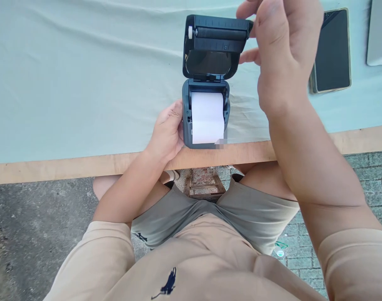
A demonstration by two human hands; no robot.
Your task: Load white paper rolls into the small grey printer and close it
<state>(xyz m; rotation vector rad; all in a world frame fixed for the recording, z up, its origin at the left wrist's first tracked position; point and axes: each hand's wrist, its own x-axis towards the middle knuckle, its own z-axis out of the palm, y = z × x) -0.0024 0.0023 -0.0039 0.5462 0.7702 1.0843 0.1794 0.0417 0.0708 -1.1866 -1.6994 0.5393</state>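
Observation:
A small dark label printer [186,115] stands near the table's front edge with its lid [210,44] swung up and back. Inside the body lies a white paper roll [207,117], its loose end reaching over the front rim. My left hand [170,129] is closed around the printer's left side; its fingertips are partly hidden behind the body. At the raised lid's right edge is my right hand [281,46], fingers bent about the corner, some of them behind the lid. The lid's underside shows a black roller and a dark window.
A pale green cloth [84,83] covers the table, whose bare wooden edge [53,165] runs along the front. To the right lie a dark smartphone [332,50] and part of a light grey object [380,33]. Below is a small wooden stool [205,188].

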